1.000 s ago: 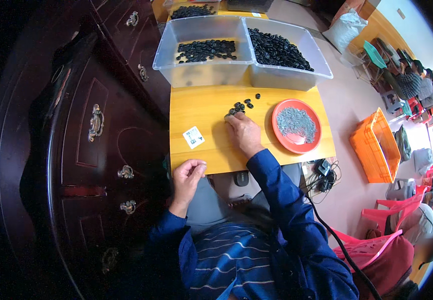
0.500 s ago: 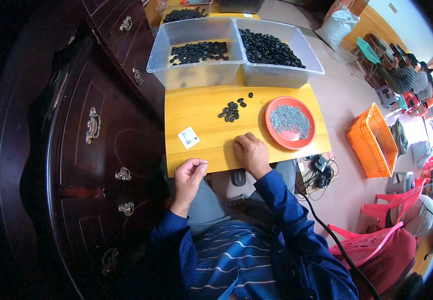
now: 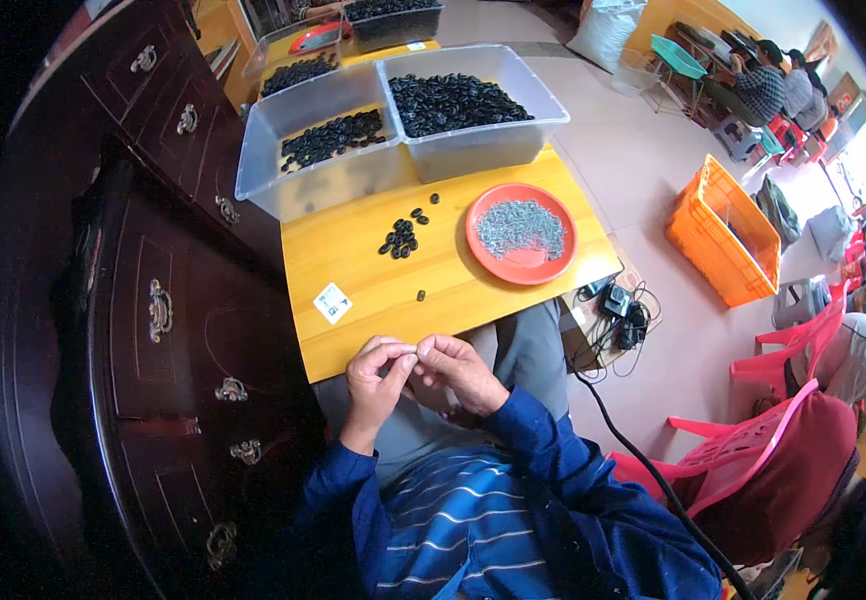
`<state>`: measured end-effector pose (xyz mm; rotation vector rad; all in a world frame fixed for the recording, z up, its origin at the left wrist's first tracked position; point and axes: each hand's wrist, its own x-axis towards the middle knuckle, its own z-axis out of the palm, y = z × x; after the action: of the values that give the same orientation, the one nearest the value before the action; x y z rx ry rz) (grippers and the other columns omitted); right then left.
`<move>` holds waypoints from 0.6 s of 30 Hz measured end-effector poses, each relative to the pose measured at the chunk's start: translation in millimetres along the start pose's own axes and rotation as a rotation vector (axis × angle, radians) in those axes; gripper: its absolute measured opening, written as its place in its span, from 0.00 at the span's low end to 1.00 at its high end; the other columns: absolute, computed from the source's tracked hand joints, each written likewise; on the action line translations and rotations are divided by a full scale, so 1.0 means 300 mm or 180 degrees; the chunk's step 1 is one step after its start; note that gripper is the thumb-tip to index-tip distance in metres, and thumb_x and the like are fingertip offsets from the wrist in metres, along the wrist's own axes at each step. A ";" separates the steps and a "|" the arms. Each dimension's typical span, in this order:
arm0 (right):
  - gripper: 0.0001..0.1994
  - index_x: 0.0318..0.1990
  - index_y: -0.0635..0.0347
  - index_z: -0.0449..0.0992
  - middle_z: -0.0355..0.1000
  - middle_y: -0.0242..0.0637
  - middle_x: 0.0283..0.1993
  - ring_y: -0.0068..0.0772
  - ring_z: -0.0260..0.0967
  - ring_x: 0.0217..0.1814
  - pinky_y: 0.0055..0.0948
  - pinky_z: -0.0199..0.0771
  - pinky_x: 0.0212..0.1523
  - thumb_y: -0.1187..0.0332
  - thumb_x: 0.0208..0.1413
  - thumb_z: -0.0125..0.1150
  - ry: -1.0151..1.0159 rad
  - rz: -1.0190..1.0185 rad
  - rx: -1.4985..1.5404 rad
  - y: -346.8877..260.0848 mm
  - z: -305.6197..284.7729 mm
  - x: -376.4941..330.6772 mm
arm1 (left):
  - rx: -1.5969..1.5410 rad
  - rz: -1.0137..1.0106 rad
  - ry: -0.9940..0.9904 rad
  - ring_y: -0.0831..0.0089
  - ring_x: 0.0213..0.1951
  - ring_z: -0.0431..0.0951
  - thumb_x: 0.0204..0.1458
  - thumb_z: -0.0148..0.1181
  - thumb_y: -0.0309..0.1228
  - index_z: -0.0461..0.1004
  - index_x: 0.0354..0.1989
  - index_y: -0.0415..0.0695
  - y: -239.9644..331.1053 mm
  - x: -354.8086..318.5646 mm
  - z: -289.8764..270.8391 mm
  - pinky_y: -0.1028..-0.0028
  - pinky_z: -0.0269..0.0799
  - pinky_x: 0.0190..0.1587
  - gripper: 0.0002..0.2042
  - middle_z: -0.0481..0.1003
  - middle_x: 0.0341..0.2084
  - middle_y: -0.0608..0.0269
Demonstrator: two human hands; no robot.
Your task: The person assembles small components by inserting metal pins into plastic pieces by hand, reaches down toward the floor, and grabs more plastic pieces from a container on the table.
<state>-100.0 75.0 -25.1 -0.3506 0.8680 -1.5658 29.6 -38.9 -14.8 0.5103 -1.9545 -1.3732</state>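
Note:
My left hand and my right hand meet just off the table's front edge, fingertips touching. Both are closed in a pinch; whatever lies between the fingers is too small or hidden to make out. One small black oval piece lies alone on the yellow table, ahead of my hands. Beyond it sits a loose cluster of similar black pieces, with a few strays beside it. To their right, a red plate carries a heap of small silvery metal parts.
Two translucent tubs, left and right, hold black pieces at the table's far side. A white printed card lies at left. Dark drawers flank the table; cables, an orange crate and pink chairs stand right.
My right hand has drawn back from the tabletop to meet my left. A single black piece now shows near where it rested. The whole view has shifted, moving the table leftward.

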 end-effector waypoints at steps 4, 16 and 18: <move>0.07 0.40 0.53 0.76 0.72 0.22 0.34 0.12 0.66 0.32 0.15 0.69 0.36 0.63 0.68 0.57 -0.0013 0.0019 0.0070 -0.005 -0.013 -0.027 | 0.0001 0.0010 -0.0108 0.72 0.33 0.78 0.52 0.65 0.19 0.82 0.34 0.37 0.020 0.001 0.020 0.75 0.73 0.38 0.03 0.78 0.29 0.61; 0.07 0.40 0.56 0.76 0.71 0.21 0.33 0.13 0.65 0.33 0.16 0.68 0.37 0.63 0.67 0.59 0.0137 -0.0220 -0.0432 0.002 -0.055 -0.041 | 0.0003 -0.0298 -0.0220 0.78 0.30 0.76 0.53 0.65 0.21 0.81 0.33 0.38 0.048 0.003 0.038 0.77 0.71 0.33 0.01 0.77 0.27 0.65; 0.07 0.40 0.56 0.76 0.71 0.21 0.33 0.12 0.65 0.33 0.17 0.68 0.37 0.63 0.67 0.59 0.0295 -0.0324 -0.0570 0.008 -0.053 -0.037 | 0.0041 -0.0295 -0.0183 0.78 0.29 0.76 0.53 0.65 0.21 0.81 0.33 0.38 0.042 0.000 0.041 0.77 0.72 0.33 0.01 0.77 0.26 0.65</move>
<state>-106.7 90.7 -34.8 -0.4593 1.0804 -1.6119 21.6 -26.2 -5.5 0.5799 -2.0090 -1.4483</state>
